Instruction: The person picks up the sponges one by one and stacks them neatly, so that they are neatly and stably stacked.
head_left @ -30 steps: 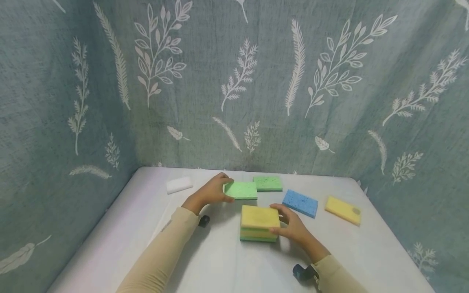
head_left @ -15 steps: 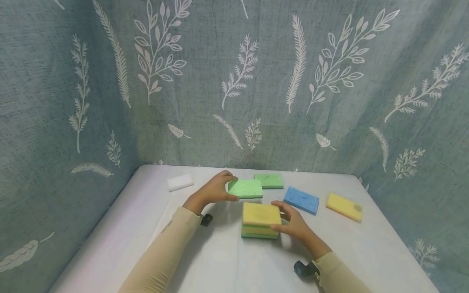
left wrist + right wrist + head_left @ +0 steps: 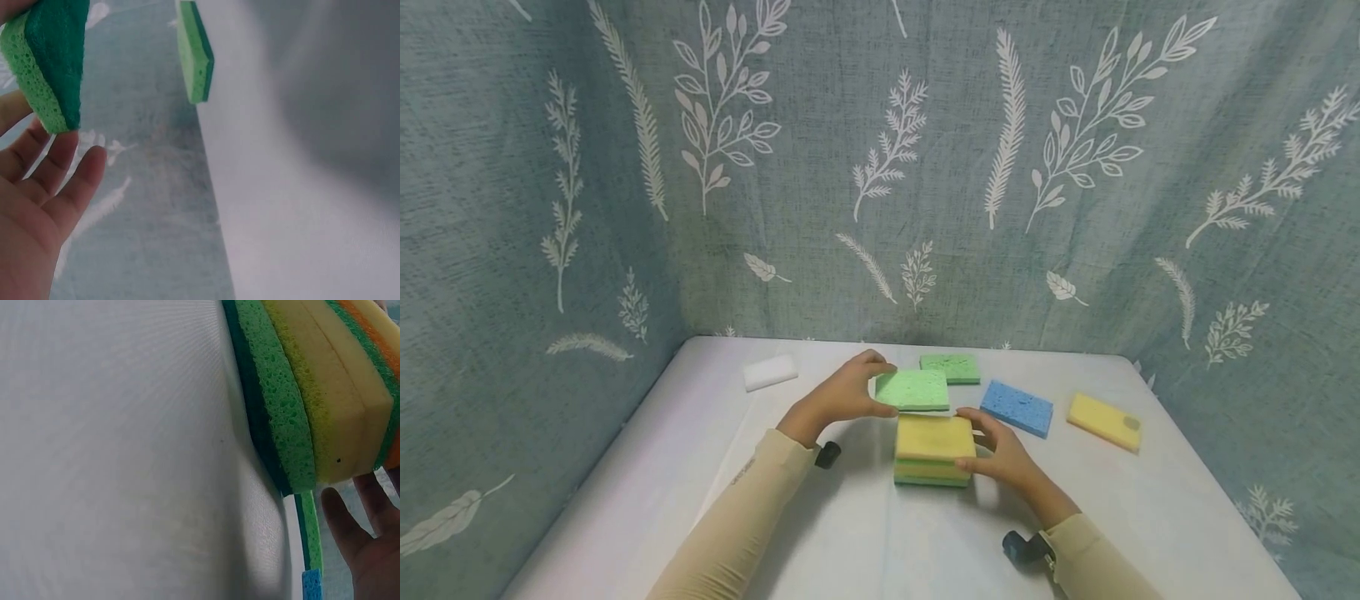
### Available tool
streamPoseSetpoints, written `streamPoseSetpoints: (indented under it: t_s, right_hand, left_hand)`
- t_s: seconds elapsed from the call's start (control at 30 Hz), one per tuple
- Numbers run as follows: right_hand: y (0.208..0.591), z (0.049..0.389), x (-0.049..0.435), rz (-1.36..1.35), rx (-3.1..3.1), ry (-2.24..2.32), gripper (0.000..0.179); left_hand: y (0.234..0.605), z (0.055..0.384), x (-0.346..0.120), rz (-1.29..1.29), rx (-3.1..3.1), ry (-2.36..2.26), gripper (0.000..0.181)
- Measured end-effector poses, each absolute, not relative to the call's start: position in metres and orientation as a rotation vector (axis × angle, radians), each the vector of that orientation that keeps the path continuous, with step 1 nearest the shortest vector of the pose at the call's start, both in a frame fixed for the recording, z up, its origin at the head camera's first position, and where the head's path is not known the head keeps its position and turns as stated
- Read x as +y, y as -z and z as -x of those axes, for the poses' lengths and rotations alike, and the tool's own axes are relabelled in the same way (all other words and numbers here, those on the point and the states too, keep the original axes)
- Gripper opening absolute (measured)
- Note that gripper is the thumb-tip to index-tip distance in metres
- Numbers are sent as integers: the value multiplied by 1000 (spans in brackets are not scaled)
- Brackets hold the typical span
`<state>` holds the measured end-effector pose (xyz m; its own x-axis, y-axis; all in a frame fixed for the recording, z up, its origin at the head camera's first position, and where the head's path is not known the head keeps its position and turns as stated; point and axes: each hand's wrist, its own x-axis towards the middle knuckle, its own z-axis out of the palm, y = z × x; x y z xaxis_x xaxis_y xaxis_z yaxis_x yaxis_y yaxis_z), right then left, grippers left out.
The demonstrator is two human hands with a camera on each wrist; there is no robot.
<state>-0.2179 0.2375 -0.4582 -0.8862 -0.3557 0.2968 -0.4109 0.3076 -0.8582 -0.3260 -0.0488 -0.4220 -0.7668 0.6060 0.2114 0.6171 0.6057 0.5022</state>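
In the head view my left hand pinches a light green sponge by its left end, thumb in front and fingers behind. The left wrist view shows its dark green scouring side and the sponge clear of the table. Just nearer stands a stack of sponges with a yellow one on top. My right hand grips the stack's right end between thumb and fingers. Seen from the right wrist, the stack has green, yellow, cream and orange layers, and its lowest sponge lies on the white surface.
Behind the held sponge lies another green sponge. To the right are a blue sponge and a yellow sponge with a dark spot. A white block lies at the back left. Patterned cloth surrounds the table.
My left hand has carried the green sponge to the right, towards the far side of the stack. My right hand keeps its place at the stack's right end.
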Motion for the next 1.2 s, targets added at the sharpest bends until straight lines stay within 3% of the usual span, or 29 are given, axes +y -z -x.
streamPoseSetpoints:
  t_s: [0.73,1.2]
  right_hand:
    - [456,212,239,-751,-2461,-1670,69]
    - [471,221,244,-687,-2488,-1675,83]
  left_hand:
    - [422,302,-37,1186,-2726,919,77]
    - [426,289,-28,1228,-2738,876,77]
